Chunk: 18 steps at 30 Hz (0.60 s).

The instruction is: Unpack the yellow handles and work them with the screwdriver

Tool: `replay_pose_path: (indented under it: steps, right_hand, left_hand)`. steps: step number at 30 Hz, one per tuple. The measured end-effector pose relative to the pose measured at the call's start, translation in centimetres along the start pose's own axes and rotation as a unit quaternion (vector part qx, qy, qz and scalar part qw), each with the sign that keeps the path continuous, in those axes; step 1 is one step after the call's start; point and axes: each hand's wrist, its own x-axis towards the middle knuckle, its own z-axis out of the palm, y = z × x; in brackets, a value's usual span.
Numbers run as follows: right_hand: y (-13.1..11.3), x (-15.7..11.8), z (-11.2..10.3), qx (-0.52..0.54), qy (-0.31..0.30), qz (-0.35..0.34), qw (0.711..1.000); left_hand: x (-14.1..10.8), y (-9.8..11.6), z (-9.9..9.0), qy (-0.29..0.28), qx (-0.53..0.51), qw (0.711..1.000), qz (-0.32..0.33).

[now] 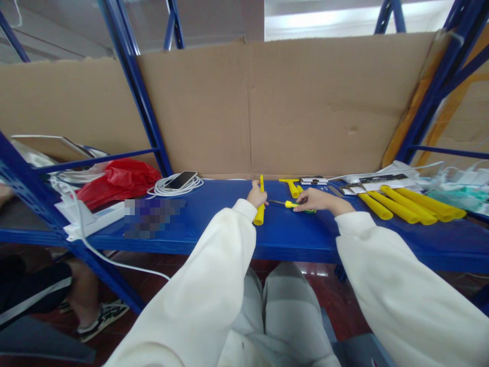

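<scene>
My left hand (256, 195) is closed around a yellow T-shaped tool handle (259, 216), whose wide end points toward me on the blue table. In my right hand (310, 200) is a screwdriver (292, 205) with a yellow and green handle, gripped between the fingers. Its thin shaft points left, with the tip close to my left hand; whether it touches the yellow handle I cannot tell. Behind my right hand lies another yellow T-shaped handle (293, 188).
Several yellow handles (408, 206) lie on the right of the blue table (214, 219). At the left are a phone (182, 180) on a coiled white cable, a red bag (121, 179) and a white power strip (103, 219). A cardboard wall (298, 107) stands behind.
</scene>
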Motion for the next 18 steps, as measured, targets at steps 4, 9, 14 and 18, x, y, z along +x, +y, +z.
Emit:
replay_pose_path:
  steps: [4, 9, 14, 18]
  right_hand:
    - [0.0, 0.0, 0.0, -0.039, 0.013, 0.002, 0.999]
    - [-0.6, -0.4, -0.3, -0.08, 0.087, 0.032, 0.992]
    - [-0.9, -0.5, -0.5, -0.093, 0.168, 0.049, 0.98]
    - [-0.8, -0.5, -0.4, -0.094, 0.177, 0.051, 0.978]
  left_hand:
    - [0.1, -0.1, -0.1, -0.007, 0.009, 1.0, 0.001]
    - [-0.5, 0.3, -0.2, -0.037, 0.021, 0.999, 0.014]
    - [-1.1, 0.9, -0.1, -0.06, 0.024, 0.998, 0.014]
    - [-1.4, 1.0, -0.1, -0.077, 0.023, 0.997, 0.019]
